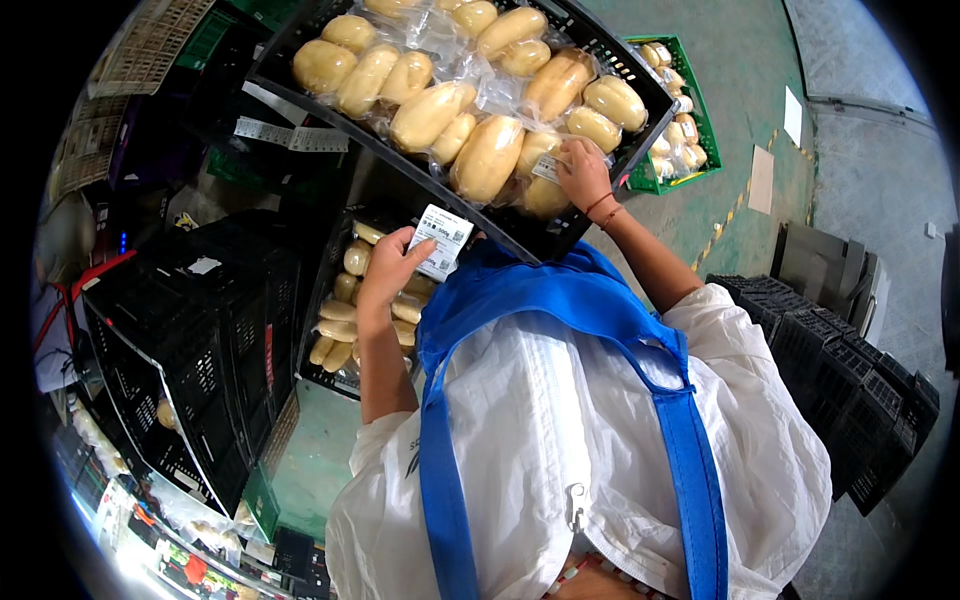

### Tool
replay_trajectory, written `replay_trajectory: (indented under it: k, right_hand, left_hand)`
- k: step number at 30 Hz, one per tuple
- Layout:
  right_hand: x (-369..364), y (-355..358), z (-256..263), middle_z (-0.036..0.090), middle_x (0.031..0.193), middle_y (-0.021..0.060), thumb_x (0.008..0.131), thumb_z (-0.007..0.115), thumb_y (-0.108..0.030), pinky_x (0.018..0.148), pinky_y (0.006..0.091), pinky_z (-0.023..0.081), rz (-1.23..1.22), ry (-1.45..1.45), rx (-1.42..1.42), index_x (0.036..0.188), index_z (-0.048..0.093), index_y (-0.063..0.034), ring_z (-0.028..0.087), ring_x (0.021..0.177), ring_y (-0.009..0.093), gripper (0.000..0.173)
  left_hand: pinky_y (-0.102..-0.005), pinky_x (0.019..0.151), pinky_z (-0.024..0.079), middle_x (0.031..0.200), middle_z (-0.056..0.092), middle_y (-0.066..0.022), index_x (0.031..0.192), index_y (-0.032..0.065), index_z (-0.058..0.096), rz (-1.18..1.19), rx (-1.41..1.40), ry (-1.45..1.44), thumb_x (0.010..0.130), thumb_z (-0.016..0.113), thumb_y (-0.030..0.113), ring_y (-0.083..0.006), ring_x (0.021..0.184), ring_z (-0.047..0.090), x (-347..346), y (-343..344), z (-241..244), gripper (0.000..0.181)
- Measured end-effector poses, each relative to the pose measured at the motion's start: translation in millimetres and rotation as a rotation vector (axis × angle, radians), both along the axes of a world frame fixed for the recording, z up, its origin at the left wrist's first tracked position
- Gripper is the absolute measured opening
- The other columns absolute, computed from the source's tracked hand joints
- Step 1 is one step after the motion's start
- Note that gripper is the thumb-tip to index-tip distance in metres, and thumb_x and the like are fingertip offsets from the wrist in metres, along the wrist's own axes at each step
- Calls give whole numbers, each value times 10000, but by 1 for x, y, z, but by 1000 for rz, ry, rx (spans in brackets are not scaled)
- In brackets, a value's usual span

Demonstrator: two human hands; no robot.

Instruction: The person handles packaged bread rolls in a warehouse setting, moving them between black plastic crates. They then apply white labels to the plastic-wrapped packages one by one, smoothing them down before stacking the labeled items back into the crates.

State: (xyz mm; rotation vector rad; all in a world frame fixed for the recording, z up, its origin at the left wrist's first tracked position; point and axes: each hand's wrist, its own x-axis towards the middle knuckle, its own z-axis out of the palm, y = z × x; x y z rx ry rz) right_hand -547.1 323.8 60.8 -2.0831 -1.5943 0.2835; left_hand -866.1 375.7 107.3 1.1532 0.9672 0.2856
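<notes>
My left hand holds printed white labels between thumb and fingers, in front of the blue apron. My right hand reaches into the near right corner of a black plastic crate. Its fingers pinch the edge of a small white label, which lies against a clear plastic pack of pale root vegetables. Whether that label is stuck down, I cannot tell. Several similar packs of peeled, rounded pieces, perhaps lotus root, fill the crate.
Below left, another black crate holds similar packs. Labelled packs sit in a green crate at upper right. Strips of labels hang left of the near crate. Stacked black crates stand at left, others at right.
</notes>
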Motion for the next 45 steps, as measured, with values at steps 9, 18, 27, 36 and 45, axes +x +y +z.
replay_trajectory:
  k: [9,18,27,36,45]
  right_hand:
    - [-8,-30,30,401,1201,141,726,519,-308,888,438,305,507,-399,-219,1129,439,-36,361,1122,268,493]
    - [-16,-42,79,465,1122,102,713,521,-391,877,394,263,498,-520,-680,1095,486,-46,403,1065,226,516]
    - [-89,10,115,559,781,59,766,572,-107,584,222,411,338,785,-251,924,512,6,495,676,90,203]
    - [-111,-1,96,559,667,134,742,572,-159,541,298,425,268,837,-243,856,575,-14,534,566,207,184]
    - [-110,-10,85,552,682,105,699,608,-149,525,340,428,291,360,-8,799,604,-51,541,608,283,141]
  left_hand:
    - [-203,588,395,729,570,-9,814,-13,556,13,-15,-22,774,583,185,-47,654,480,2,1,-1,204]
    - [-207,609,403,739,571,-13,835,-23,548,91,11,-118,782,569,171,-50,664,482,8,6,13,201]
    - [-210,550,381,658,533,-7,791,-23,555,3,156,-123,754,578,115,-45,622,437,41,4,35,145]
    - [-199,652,400,762,558,13,882,-11,579,-47,-84,-169,737,618,145,-53,704,493,22,-6,27,217]
    - [-211,481,364,600,545,7,710,-8,578,9,-3,46,759,593,222,-29,565,451,27,-18,16,236]
